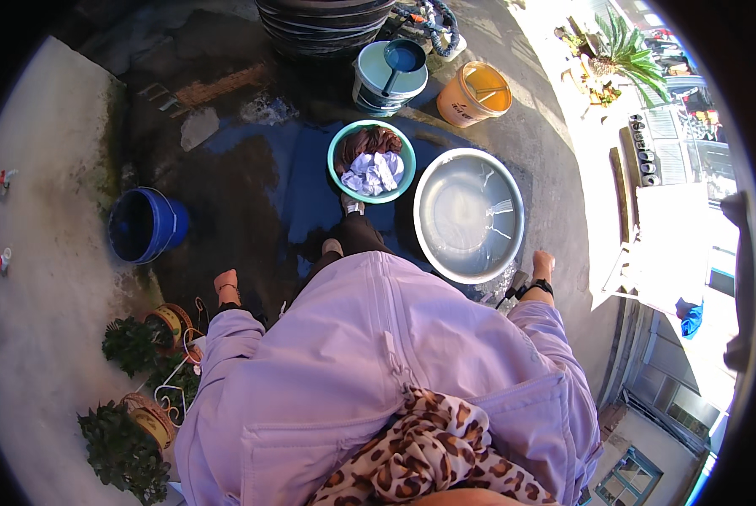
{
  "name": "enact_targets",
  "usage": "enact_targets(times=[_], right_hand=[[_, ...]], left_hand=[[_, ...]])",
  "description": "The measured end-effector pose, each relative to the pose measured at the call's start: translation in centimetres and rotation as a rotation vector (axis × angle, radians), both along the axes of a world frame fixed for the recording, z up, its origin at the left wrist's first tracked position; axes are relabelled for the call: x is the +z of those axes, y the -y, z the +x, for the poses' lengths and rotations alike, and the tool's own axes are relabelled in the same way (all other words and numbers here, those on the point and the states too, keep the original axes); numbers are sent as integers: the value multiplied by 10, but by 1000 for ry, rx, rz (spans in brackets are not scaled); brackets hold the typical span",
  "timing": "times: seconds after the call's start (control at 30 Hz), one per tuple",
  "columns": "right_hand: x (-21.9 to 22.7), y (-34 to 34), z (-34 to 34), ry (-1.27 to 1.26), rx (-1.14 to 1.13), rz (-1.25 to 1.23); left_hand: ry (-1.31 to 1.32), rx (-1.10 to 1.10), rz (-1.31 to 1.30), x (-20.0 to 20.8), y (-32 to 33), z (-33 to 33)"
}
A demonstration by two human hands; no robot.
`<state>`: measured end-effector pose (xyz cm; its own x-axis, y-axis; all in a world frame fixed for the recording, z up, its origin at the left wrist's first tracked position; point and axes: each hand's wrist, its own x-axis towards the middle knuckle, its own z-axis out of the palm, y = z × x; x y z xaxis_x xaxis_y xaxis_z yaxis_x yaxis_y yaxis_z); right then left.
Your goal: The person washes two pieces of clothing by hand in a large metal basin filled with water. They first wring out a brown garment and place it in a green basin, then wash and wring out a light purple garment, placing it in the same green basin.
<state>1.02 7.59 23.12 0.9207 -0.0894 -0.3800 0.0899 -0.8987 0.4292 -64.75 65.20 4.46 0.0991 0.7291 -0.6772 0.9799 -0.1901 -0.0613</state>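
Note:
My left hand (227,287) is held out at my side over the wet ground, loosely open with nothing visible in it. The blue bucket (171,223) is the vessel closest to it. Out on the other side, my right hand (544,266) also looks loosely open and bare, just beyond the rim of a large metal basin (471,215) with a shiny, pale inside. By my foot stands a green-rimmed basin (409,173) holding white cloth (372,174) and dark brown cloth (369,143). Neither hand touches any of these vessels.
A light bucket (365,93) with a dark dipper (404,56) on top stands beyond the basins, beside an orange bucket (458,101). Behind them is a large dark tub (323,25). Potted plants (125,451) stand at lower left, near wall taps (5,260).

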Motion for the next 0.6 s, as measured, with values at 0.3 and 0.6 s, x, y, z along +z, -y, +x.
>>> enact_targets(times=[0.3,0.6], right_hand=[[3,0,0,-48,66,-55],[26,-20,0,-45,81,-90]], left_hand=[[18,10,-8,-14,9,-22],[58,203,-8,-69,17,-44]])
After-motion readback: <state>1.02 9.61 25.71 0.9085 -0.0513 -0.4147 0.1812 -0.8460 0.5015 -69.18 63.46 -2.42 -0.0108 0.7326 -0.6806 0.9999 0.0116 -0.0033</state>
